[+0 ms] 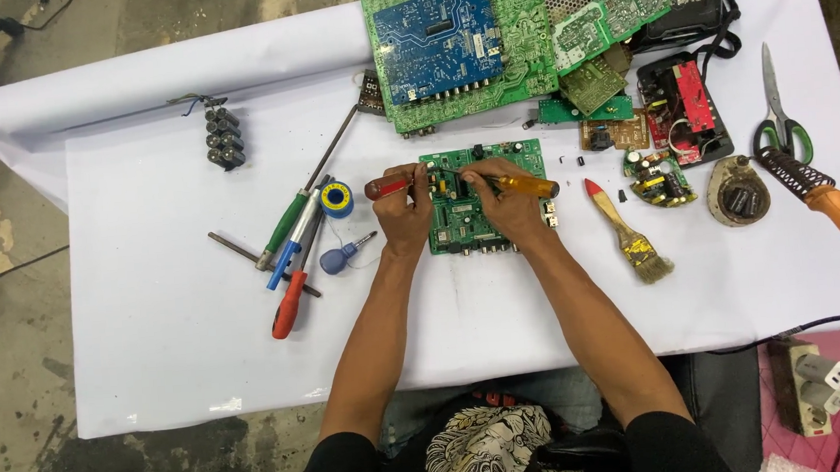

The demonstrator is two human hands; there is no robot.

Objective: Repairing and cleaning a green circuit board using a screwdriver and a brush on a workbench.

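Head view, looking down.

- Worktop [175, 358]: covered in white sheet, carrying all items below.
- Small green circuit board [458, 226]: flat at the centre of the worktop, partly under both hands.
- Left hand [404, 213]: fingers clenched round a red-handled tool [385, 187]; its handle sticks out to the left, tip over the board's upper left part.
- Right hand [507, 204]: fingers grasping an amber-handled screwdriver [531, 185]; handle points right, shaft runs left toward the board's upper middle, close to the other tool's tip.
- Left of the board: roll of solder on a blue spool [336, 198], small blue-handled screwdriver [336, 260], a bundle of longer drivers with green, blue and red handles [290, 249], a black battery pack [223, 136] well apart at upper left.
- Behind the board: stack of large green boards topped by a blue board [439, 37].
- Right of the board: paintbrush with red and yellow handle [624, 228], small round board [657, 177], round black part [738, 192], scissors with green handles [778, 112], soldering iron with orange handle [831, 203].
- Lower right, off the worktop: white power strip [808, 382].
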